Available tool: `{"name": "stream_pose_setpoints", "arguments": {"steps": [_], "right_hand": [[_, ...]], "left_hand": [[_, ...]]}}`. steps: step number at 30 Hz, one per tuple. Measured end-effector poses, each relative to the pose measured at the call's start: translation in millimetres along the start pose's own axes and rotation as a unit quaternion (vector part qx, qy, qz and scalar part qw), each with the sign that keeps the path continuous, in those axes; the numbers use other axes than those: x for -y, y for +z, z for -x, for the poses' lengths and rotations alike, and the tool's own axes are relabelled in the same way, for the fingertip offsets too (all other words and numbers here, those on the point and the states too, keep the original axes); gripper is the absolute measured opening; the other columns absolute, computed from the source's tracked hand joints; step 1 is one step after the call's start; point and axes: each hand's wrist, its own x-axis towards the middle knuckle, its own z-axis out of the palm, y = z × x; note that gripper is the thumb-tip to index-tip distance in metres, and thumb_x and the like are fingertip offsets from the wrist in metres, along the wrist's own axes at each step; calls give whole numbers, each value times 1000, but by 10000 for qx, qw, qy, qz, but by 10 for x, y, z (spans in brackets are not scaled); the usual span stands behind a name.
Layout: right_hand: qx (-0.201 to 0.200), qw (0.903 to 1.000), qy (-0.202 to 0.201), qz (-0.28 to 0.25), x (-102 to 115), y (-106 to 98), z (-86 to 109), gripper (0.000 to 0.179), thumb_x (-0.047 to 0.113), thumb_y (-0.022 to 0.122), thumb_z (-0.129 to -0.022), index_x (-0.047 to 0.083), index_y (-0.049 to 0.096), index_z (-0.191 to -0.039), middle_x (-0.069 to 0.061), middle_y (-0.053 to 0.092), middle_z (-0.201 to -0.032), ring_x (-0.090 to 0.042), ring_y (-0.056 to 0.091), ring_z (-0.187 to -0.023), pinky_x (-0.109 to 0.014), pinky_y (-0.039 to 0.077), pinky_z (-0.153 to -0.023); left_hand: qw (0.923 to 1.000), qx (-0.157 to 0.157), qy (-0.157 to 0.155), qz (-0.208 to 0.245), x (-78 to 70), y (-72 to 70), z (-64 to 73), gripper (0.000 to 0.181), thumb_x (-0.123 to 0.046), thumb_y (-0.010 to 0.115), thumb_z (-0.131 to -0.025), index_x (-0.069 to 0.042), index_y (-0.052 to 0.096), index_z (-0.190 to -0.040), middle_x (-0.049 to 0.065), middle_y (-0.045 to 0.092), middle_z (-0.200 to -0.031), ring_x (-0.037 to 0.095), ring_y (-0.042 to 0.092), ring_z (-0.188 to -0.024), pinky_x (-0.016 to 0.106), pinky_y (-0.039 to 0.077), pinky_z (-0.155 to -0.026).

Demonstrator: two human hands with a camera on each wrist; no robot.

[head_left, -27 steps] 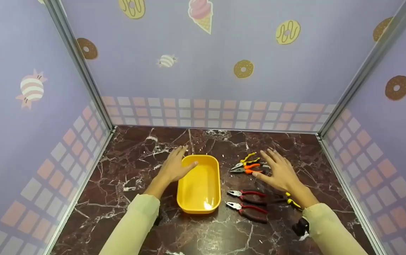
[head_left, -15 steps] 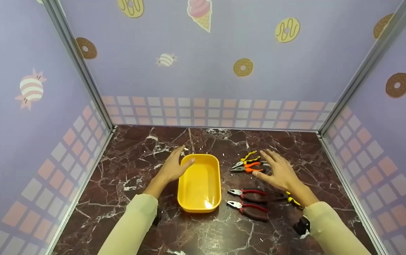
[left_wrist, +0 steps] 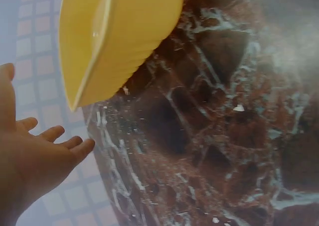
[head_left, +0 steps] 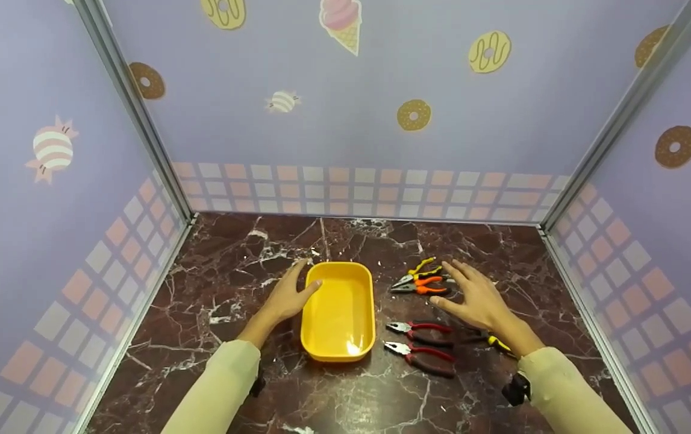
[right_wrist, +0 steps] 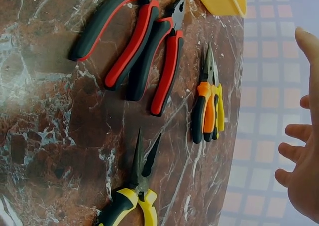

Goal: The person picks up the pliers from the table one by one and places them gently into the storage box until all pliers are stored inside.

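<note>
A yellow plastic box (head_left: 338, 319) without a lid stands on the dark marbled table. Over its left rim hovers my left hand (head_left: 288, 296), fingers straight and thumb spread; the left wrist view shows this hand apart from the box. My right hand (head_left: 476, 296) hovers with spread fingers beside the orange-handled pliers (head_left: 426, 285) and the yellow-handled pliers (head_left: 421, 270), holding nothing. Nearer me lie two red-and-black combination pliers, one above (head_left: 420, 330) and one below (head_left: 420, 355). Under my right wrist are yellow-and-black long-nose pliers (right_wrist: 140, 193), jaws apart, partly hidden in the head view.
Lilac walls with printed sweets (head_left: 345, 120) enclose the table (head_left: 231, 289) at the back, left and right. Metal corner posts (head_left: 140, 114) stand at the back corners. Both wrists wear black camera mounts (head_left: 517, 389).
My left hand has drawn back slightly toward me and to the left, away from the box's inside. The right hand has barely moved. The box and pliers stay in place.
</note>
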Motion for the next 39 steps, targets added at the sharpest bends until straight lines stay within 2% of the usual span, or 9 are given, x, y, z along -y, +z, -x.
{"name": "stream_pose_setpoints", "arguments": {"steps": [3,7,12,18,24,34,39], "right_hand": [[42,10000,37,-62,-10,3,11,93,68,67,-94,16,38,-166,-21,37,-167,-50,37,-149,-76,31,-116],[44,9998,102,-161,-39,16,37,92,67,68,-94,16,39,-165,-21,38,-166,-50,41,-147,-76,34,-114],[40,9995,93,-299,-71,64,64,91,65,70,-95,14,40,-165,-23,39,-165,-51,42,-145,-77,36,-112],[54,9988,134,-461,-90,118,82,90,63,70,-95,14,41,-164,-25,41,-162,-52,44,-143,-77,39,-108],[117,9981,240,-560,-129,189,109,88,64,69,-96,15,41,-164,-24,41,-163,-52,44,-144,-78,40,-108],[118,9976,79,-678,-140,281,159,86,62,71,-96,15,44,-163,-25,45,-159,-51,47,-142,-75,41,-108],[105,9975,48,-696,-131,319,178,85,61,71,-95,16,45,-162,-23,46,-160,-51,44,-144,-75,40,-110]], "left_hand": [[9988,3,-269,410,50,18,25,77,-46,61,-107,-11,29,-168,21,33,-169,45,30,-155,66,25,-125],[9959,39,-504,744,97,60,62,74,-42,58,-109,-9,28,-167,23,37,-166,46,35,-152,65,28,-124],[9921,10,-587,1106,143,120,83,70,-36,58,-110,-5,30,-166,25,39,-165,47,38,-150,63,32,-123],[9821,-84,-680,1753,190,202,75,65,-26,57,-111,1,31,-164,29,39,-163,48,41,-148,57,39,-121],[9788,-254,-746,1892,269,260,98,61,-23,57,-110,6,36,-160,30,44,-159,46,47,-144,54,40,-120],[9737,-296,-682,2154,329,338,105,57,-16,56,-110,10,39,-157,32,49,-154,46,50,-141,54,41,-120],[9737,-294,-638,2166,352,368,102,56,-15,56,-109,11,40,-156,33,48,-154,46,48,-143,54,39,-121]]}}
